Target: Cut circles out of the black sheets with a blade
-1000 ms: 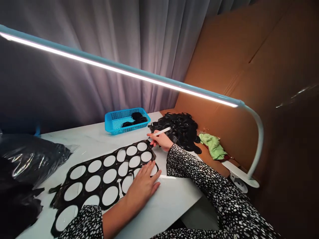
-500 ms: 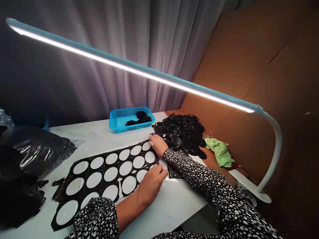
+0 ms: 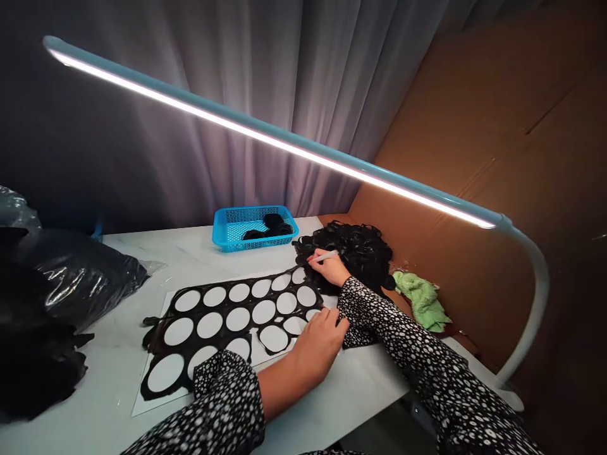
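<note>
A thin black sheet with rows of round holes (image 3: 222,308) lies over a white board (image 3: 137,404) on the table. The board shows white through the holes. At the sheet's near right edge, my left hand (image 3: 320,344) has its fingers closed on the border; the fingertips are partly hidden. My right hand (image 3: 332,268) is at the far right corner, with a slim white pen-like tool (image 3: 325,256) in its closed fingers. Right beside that hand is a heap of loose black pieces (image 3: 365,246), some of them round.
A blue basket (image 3: 222,237) holding black round pieces stands at the back. Plastic-wrapped black material (image 3: 90,272) lies on the left. On the right are a green cloth (image 3: 422,300), a cardboard wall (image 3: 493,151) and a lamp (image 3: 275,136) arching over the table.
The sheet and both hands have moved to the right, and the board's near left corner now shows. The white tool in my right hand has come into sight. The view has shifted slightly.
</note>
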Demonstrator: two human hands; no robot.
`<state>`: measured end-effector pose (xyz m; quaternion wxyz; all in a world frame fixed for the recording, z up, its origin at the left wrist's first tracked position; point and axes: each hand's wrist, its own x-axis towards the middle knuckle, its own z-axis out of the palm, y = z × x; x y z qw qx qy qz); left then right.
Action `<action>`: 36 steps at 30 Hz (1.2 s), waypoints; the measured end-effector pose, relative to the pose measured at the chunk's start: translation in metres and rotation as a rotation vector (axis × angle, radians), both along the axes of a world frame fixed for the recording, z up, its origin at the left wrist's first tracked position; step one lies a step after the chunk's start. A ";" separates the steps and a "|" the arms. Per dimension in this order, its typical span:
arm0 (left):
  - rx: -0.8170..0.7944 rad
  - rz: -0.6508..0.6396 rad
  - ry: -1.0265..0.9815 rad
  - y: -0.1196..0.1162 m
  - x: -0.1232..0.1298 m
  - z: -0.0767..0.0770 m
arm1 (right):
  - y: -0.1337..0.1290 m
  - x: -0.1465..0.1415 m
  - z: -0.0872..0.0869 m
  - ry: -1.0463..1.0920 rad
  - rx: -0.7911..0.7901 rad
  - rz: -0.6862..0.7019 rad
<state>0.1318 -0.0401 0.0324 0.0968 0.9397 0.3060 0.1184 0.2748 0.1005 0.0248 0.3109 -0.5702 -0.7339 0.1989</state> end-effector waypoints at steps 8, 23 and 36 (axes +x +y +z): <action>-0.083 0.090 -0.120 -0.005 -0.188 0.027 | -0.034 0.019 0.040 1.327 -0.348 -0.074; 0.174 0.293 0.070 0.002 -0.242 -0.027 | -0.040 -0.161 -0.011 0.459 -0.283 0.359; 0.162 0.286 -0.027 0.013 -0.228 -0.047 | -0.054 -0.170 -0.016 0.161 -0.131 0.395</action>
